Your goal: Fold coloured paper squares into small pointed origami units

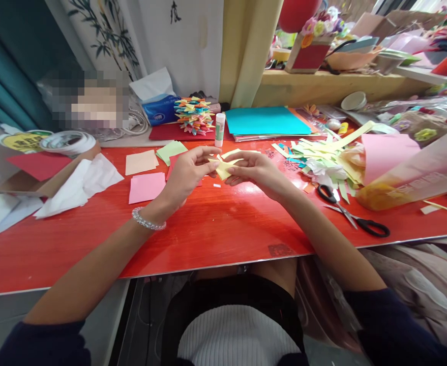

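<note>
A small yellow folded paper [224,169] is held above the red table [208,229], between both hands. My left hand [192,170], with a beaded bracelet on its wrist, pinches the paper's left part. My right hand [251,170] pinches its right part between thumb and fingers. Just behind the hands stands a glue stick [219,130], upright. To the left lie pink squares [147,187], peach squares [141,162], green squares [171,151] and red paper [172,165], partly hidden by my left hand. More yellow paper behind the fingers is partly hidden.
Black-handled scissors [355,216] lie open at the right, near paper strips [322,152] and a pink sheet [387,152]. Behind are a colourful folded-paper piece [195,116], blue sheets [267,122] and a tissue pack [160,109]. A cardboard box [28,185] stands left.
</note>
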### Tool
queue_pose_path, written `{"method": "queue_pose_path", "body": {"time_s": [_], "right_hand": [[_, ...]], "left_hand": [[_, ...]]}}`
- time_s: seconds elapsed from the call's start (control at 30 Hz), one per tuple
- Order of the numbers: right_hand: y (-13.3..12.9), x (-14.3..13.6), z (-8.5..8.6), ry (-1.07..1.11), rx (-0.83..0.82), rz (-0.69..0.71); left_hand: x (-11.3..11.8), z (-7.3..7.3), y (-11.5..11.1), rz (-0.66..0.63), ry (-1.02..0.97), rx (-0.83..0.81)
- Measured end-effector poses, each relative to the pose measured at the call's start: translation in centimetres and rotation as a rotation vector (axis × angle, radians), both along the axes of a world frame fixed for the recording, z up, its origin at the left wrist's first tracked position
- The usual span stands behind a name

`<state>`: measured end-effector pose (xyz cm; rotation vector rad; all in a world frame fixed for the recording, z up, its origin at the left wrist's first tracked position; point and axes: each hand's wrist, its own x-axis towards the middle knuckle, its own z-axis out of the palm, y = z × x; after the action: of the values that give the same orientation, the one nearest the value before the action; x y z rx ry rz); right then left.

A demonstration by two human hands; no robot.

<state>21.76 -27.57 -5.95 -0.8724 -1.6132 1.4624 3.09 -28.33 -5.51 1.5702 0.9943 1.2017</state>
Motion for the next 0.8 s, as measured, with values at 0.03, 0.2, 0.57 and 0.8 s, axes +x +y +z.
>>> {"method": "queue_pose_path", "body": {"time_s": [0.03, 0.2, 0.57, 0.8], "right_hand": [[-0.1, 0.0, 0.1, -0.051, -0.025, 0.037], [-0.4, -0.1, 0.4, -0.159, -0.098, 0.166], [-0.7, -0.8, -0.5, -0.234, -0.035, 0.132], [-1.5, -1.9, -0.7, -0.23, -0.009, 0.125]], "left_hand": [[0.0, -0.1, 0.1, 0.005, -0.017, 0.009], [0.2, -0.5, 0.1, 0.01, -0.115, -0.036], [0.6, -0.6, -0.3, -0.068, -0.083, -0.103], [0.2, -0.6, -0.3, -0.04, 0.205, 0.109]]}}
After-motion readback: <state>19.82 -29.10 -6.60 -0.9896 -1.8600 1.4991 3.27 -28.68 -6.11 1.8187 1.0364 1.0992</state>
